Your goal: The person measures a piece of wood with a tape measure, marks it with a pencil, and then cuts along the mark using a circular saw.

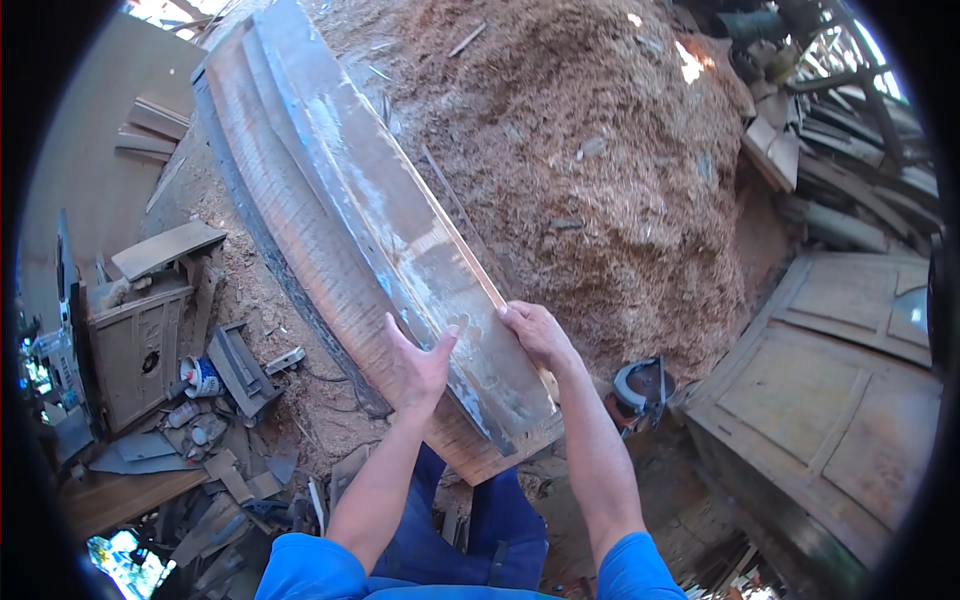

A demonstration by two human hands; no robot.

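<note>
From the head camera, your left hand [420, 362] lies open and flat against the weathered face of the long plank [375, 230], fingers spread, pressing rather than gripping; your right hand [537, 335] curls its fingers over the plank's right edge near its near end, grasping it. The plank runs from just above your knees away to the upper left, lying on a broader curved board [300, 250] beneath it. To steady it well, I judge you should keep the right hand's hold on the edge firm and let the flat left palm guide, keeping fingertips away from the splintered near end. On your right the sawdust heap [590, 170] rises close beside the plank's edge, leaving little room that way; a circular saw [640, 392] sits on the ground just beyond your right forearm, so mind it. On your left, a small cabinet [135, 345], a tin [203, 377] and loose offcuts [225, 480] crowd the floor. The panelled doors [840, 400] lie well apart at the right.
</note>
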